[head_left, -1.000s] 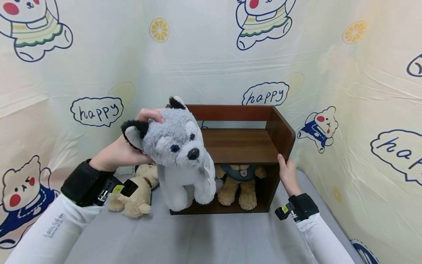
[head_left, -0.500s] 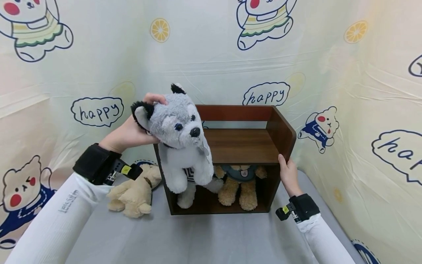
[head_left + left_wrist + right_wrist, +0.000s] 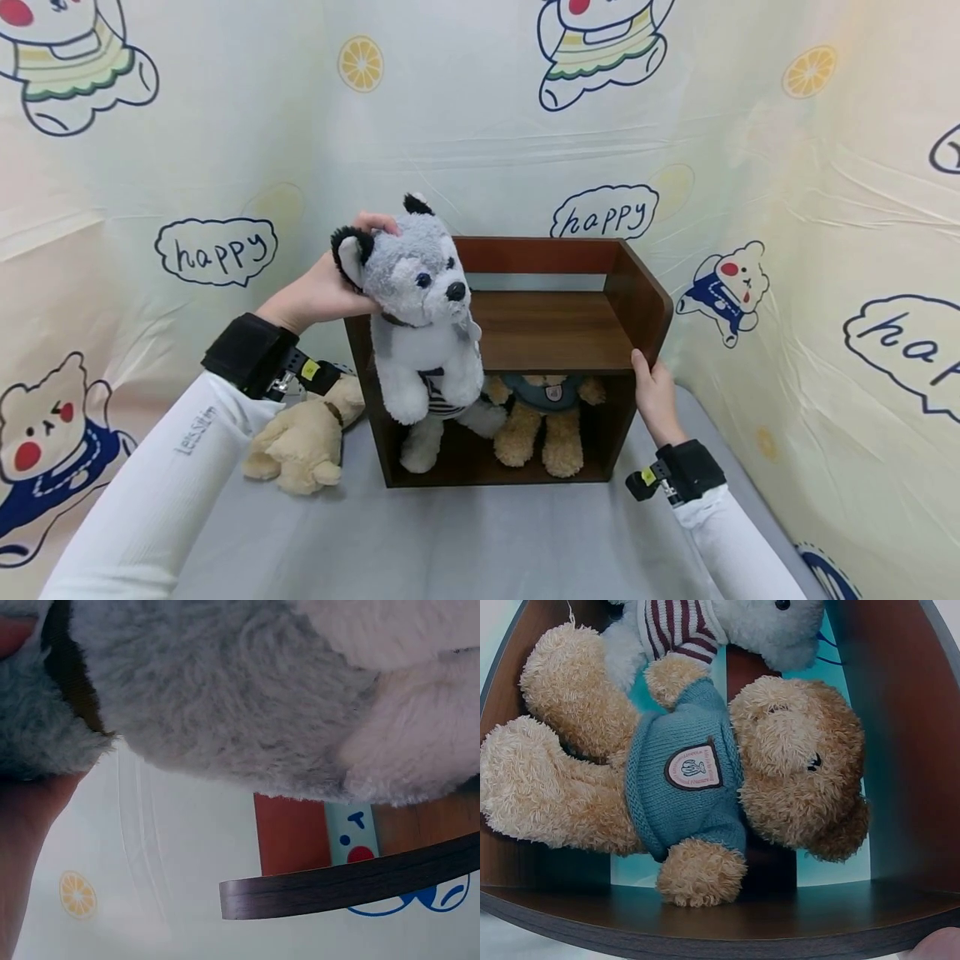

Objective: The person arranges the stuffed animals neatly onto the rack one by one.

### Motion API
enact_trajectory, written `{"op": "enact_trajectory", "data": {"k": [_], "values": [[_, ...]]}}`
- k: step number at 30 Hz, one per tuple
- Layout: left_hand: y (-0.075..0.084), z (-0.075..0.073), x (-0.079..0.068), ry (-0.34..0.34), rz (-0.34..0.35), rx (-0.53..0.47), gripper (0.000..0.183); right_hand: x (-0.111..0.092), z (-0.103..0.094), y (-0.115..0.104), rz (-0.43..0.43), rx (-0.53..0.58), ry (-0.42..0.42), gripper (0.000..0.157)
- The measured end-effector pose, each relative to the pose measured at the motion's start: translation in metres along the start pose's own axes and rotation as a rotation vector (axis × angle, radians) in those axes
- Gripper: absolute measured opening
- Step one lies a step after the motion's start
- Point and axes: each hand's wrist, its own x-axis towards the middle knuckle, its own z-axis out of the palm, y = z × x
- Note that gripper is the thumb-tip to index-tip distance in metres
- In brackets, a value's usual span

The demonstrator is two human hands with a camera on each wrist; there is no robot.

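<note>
My left hand [image 3: 330, 287] grips a grey and white plush husky [image 3: 427, 333] behind its head and neck, with black-edged ears upright. The husky is held in front of the left part of a brown wooden shelf [image 3: 547, 329]. In the left wrist view, its fur [image 3: 225, 697] and dark collar [image 3: 71, 671] fill the top. My right hand [image 3: 654, 400] holds the shelf's right side panel, thumb at the front edge. The lower compartment holds a teddy bear [image 3: 686, 772] in a blue sweater. Beside it sits a grey plush [image 3: 769, 630] in a striped shirt, partly hidden by the husky in the head view.
A beige plush dog [image 3: 303, 442] lies on the grey tabletop [image 3: 450, 542], left of the shelf. The upper shelf board [image 3: 547, 329] has a raised back rail [image 3: 536, 255] and side panels. A printed curtain [image 3: 450, 125] hangs behind and at both sides.
My left hand has moved right and upward with the husky, toward the shelf. The grey plush's legs and striped shirt have come into view below it. My right hand stays put.
</note>
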Motion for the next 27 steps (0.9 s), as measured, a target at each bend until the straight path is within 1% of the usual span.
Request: {"op": "enact_trajectory", "data": {"k": [1, 6, 10, 13, 17, 20, 23, 27], "values": [[-0.001, 0.000, 0.001, 0.001, -0.007, 0.005, 0.068, -0.002, 0.000, -0.004, 0.002, 0.002, 0.000, 0.051], [-0.003, -0.002, 0.004, -0.013, -0.058, 0.031, 0.071, -0.001, 0.000, -0.006, 0.018, -0.002, -0.003, 0.051], [-0.004, -0.001, 0.004, -0.030, -0.092, 0.063, 0.073, 0.002, 0.000, 0.001, 0.029, -0.026, 0.006, 0.054], [-0.004, 0.001, 0.003, -0.039, -0.093, 0.107, 0.076, 0.001, 0.001, 0.001, 0.023, -0.028, 0.011, 0.054], [-0.005, 0.004, 0.002, -0.048, -0.077, 0.166, 0.083, 0.001, 0.000, 0.000, 0.011, -0.013, 0.008, 0.053], [-0.007, 0.008, 0.002, -0.021, -0.077, 0.169, 0.092, 0.001, 0.000, -0.001, 0.011, -0.009, 0.006, 0.052], [-0.009, 0.012, 0.002, 0.042, -0.069, 0.145, 0.100, 0.000, 0.000, -0.002, 0.017, -0.014, 0.004, 0.053], [-0.012, 0.019, 0.001, 0.120, -0.051, 0.138, 0.103, -0.001, 0.000, -0.003, 0.017, -0.008, 0.006, 0.053]]}}
